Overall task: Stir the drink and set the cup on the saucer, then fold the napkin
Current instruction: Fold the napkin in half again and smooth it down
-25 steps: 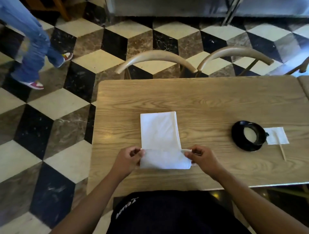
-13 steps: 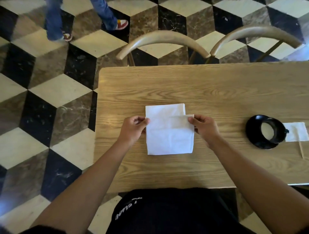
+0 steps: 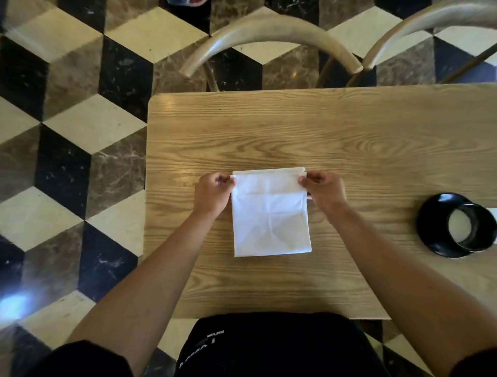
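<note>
Both forearms outstretched, left grip (image 3: pixel 213 192) and right grip (image 3: pixel 322 192) pinching.

Light wooden table (image 3: pixel 269 129); two curved chair backs (image 3: pixel 269 29) beyond; cube-patterned marble floor (image 3: pixel 67 134); perhaps a shoe (image 3: pixel 185 2) at top edge

A wooden table (image 3: pixel 349 140) carries a white napkin (image 3: pixel 270 223) and black saucer (image 3: pixel 430 223).

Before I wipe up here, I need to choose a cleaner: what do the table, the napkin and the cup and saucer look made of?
Table: wood or wood veneer, matte, with clear grain lines.
Napkin: white, soft creases; cloth or thick paper, I cannot tell which.
Cup and saucer: black and glossy with highlights on the rims, probably glazed ceramic.
</note>
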`<state>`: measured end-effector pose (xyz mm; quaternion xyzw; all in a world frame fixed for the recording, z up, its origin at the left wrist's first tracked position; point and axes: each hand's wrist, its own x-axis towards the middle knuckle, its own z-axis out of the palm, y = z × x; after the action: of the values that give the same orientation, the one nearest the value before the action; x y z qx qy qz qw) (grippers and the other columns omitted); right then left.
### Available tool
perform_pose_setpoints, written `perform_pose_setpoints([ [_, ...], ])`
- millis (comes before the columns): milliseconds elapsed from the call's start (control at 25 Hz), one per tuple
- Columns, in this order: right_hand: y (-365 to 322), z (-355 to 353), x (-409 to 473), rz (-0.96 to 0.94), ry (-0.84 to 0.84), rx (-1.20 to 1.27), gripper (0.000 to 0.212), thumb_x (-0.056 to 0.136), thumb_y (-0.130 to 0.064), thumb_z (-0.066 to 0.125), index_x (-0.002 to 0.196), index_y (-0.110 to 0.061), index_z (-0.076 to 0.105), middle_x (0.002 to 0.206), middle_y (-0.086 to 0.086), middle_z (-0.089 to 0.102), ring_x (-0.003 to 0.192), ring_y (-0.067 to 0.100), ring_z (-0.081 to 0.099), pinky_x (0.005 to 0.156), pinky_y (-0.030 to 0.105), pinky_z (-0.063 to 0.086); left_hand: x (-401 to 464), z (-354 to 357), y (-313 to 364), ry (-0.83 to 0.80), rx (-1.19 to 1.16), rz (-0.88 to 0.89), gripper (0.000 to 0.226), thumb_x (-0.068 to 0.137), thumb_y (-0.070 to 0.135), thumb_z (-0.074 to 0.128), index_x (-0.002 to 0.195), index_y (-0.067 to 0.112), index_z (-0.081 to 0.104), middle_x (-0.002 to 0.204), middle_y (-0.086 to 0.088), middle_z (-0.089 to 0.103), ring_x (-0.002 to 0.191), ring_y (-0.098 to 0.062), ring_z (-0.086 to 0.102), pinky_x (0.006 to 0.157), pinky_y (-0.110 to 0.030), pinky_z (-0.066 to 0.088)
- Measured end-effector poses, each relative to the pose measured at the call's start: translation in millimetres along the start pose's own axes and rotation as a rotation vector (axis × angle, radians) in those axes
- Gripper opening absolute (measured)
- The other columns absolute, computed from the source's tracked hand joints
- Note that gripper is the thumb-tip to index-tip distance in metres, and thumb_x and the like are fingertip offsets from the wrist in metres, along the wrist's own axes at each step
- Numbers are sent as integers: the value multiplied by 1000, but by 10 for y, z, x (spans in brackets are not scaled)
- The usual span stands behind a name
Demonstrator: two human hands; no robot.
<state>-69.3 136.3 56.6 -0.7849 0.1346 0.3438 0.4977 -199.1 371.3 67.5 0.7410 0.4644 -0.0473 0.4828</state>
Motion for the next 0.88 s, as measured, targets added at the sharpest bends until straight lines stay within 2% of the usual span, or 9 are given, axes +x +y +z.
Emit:
perform_pose_setpoints([
  [80,-41,13,64,12,23,-30,17,74,-31,81,87,-21,76,84,1,80,82,31,78,75,54,63,69,23,-28,14,39,14,16,88,33,73,84,18,75,74,5,71,74,-13,66,69,-26,45],
  [200,-86,39,102,-8,62,-85,6,80,-30,80,84,-28,76,84,-3,79,78,26,78,71,48,65,147,29,-53,11,56,14,16,89,33,73,88,17,76,82,0,75,80,-16,69,73,-28,49],
  [400,-122,84,153,-1,117,-194,24,81,-35,79,99,-19,80,81,-5,77,67,14,74,68,34,64,207,38,-69,5,90,41,12,89,31,73,87,20,75,83,-1,75,81,-19,71,78,-33,54],
  [560,-138,136,132,3,183,-227,24,76,-42,79,90,-23,78,75,-9,75,76,16,75,78,39,63,211,60,-87,36,99,76,11,88,30,74,87,19,73,82,-2,75,80,-20,71,79,-34,54],
  [640,-157,159,124,10,213,-238,21,77,-41,79,88,-24,76,75,-11,74,80,15,74,79,36,62,227,67,-86,34,117,81,14,89,31,74,90,16,75,82,-2,74,81,-20,70,78,-34,54],
  [760,-212,167,108,3,239,-258,18,82,-38,78,91,-23,74,73,-14,68,80,11,71,66,18,52,252,85,-82,44,138,86,15,89,30,73,91,15,75,79,1,70,79,-21,69,76,-34,53],
  [880,-205,183,108,-3,268,-260,19,80,-38,79,90,-22,73,74,-14,69,79,11,70,66,20,50,249,116,-67,71,168,89,16,90,30,72,92,14,75,75,4,65,78,-20,65,75,-32,50],
])
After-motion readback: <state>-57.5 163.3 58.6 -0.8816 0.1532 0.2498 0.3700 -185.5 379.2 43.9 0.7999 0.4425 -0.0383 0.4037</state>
